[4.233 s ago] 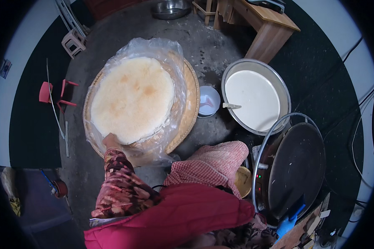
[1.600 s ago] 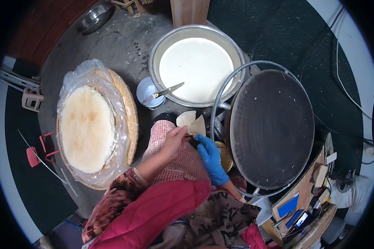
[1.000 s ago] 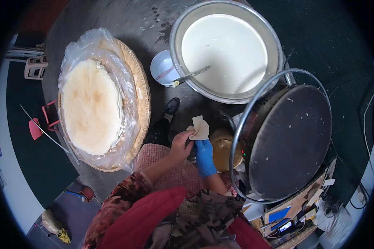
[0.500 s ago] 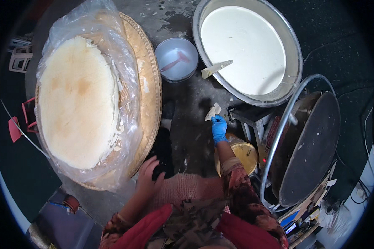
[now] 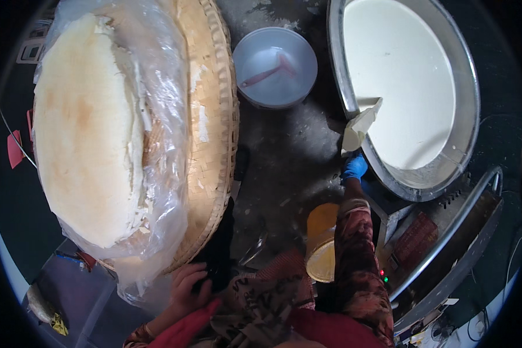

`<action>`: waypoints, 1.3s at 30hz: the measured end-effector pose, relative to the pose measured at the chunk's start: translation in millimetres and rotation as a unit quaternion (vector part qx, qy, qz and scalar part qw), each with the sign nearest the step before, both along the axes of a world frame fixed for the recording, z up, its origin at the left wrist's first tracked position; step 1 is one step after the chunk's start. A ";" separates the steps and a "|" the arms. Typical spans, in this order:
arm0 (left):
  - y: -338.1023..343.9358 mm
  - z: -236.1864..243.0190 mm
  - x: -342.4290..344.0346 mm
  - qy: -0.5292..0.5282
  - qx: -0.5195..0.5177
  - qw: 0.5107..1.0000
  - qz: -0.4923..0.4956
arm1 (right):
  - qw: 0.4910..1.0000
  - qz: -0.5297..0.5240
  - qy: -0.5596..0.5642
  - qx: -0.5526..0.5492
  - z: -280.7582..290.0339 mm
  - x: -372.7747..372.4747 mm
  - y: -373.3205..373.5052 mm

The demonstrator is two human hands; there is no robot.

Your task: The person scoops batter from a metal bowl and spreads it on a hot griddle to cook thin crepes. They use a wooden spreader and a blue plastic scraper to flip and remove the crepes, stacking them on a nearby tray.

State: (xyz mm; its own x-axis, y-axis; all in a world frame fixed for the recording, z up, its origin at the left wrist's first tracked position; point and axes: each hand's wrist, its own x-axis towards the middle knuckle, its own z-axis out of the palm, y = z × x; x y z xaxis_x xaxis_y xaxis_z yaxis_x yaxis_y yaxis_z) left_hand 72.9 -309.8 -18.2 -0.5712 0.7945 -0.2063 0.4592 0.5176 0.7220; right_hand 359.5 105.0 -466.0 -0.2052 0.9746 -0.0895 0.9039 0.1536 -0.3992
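Loosely, the left hand point(image 5: 188, 291) half-curls; whether the right hand point(image 5: 355, 167) grips the pale tool point(image 5: 359, 129), I can't tell.

We see the blue-gloved right hand point(image 5: 355, 167) at three o'clock, beside a metal basin point(image 5: 464, 87) of white liquid point(image 5: 406, 75); the bare left hand point(image 5: 189, 289) at seven.

The right hand point(image 5: 355, 167) wears plain bright blue; its fabric sleeve point(image 5: 358, 249) is mottled rust-red, brown and near-black. The flat, greyish-cream piece point(image 5: 361, 126) is duller than the smooth white liquid point(image 5: 400, 69) in the silver-grey oval-looking metal basin point(image 5: 465, 98). The stacked, cream-coloured round sheets point(image 5: 87, 127) carry tan blotches. Golden-tan weave patterns the round basketry tray point(image 5: 211, 133), flecked whitish. A pink plastic scraper point(image 5: 264, 75) contrasts with its pale blue-grey round bowl point(image 5: 267, 49); the cylindrical bucket point(image 5: 321, 225) is yellow-orange.
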 end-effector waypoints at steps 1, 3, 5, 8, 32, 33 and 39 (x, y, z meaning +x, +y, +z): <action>2.2 0.4 0.4 0.001 -0.004 1.000 0.005 | 0.993 -0.059 0.076 -0.067 -14.5 6.2 5.4; 5.2 0.7 -0.3 0.002 -0.012 1.000 0.006 | 0.924 -0.155 0.313 -0.155 -36.2 19.0 12.6; 6.4 0.9 -1.1 0.006 -0.016 1.000 0.000 | 0.815 -0.229 0.493 -0.200 -49.7 25.1 13.0; 7.7 0.0 -1.3 -0.005 -0.014 1.000 -0.020 | 0.875 -0.185 0.405 -0.192 -52.4 26.0 9.6; 22.3 0.1 3.8 0.020 -0.047 0.999 0.001 | 0.908 -0.085 0.297 -0.282 -3.4 11.9 21.1; 22.4 0.3 3.8 0.020 -0.051 0.999 0.001 | 0.906 -0.077 0.293 -0.297 2.4 9.7 21.9; 25.9 7.1 4.5 0.008 -0.069 0.998 0.008 | 0.877 0.048 0.181 -0.442 32.1 -35.4 17.2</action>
